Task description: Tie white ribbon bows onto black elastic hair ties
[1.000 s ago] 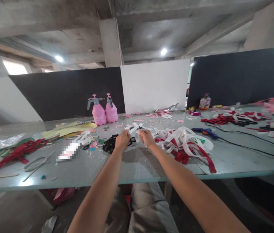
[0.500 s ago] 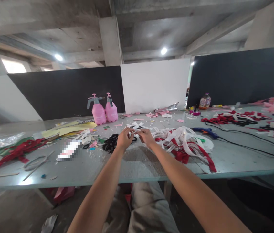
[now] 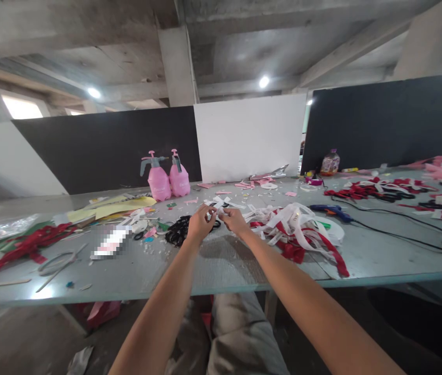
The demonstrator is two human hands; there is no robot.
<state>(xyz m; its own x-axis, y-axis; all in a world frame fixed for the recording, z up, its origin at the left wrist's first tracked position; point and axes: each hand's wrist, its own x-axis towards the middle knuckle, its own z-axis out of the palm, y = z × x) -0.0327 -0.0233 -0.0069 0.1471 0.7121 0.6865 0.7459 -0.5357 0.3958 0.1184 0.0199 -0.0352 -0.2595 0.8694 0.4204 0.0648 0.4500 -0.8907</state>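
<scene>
My left hand and my right hand meet at the fingertips over the middle of the table. Both pinch a small white strip between them; its exact shape is too small to tell. Just left of my left hand lies a heap of black bands. More white strips lie behind my fingers. A tangle of white ribbon with red ribbon rests to the right of my right hand.
Two pink spray bottles stand at the back. To the right lies a blue glue gun with a black cable. A blurred-out flat object, red ribbons and yellow sheets lie left. A drink bottle stands back right.
</scene>
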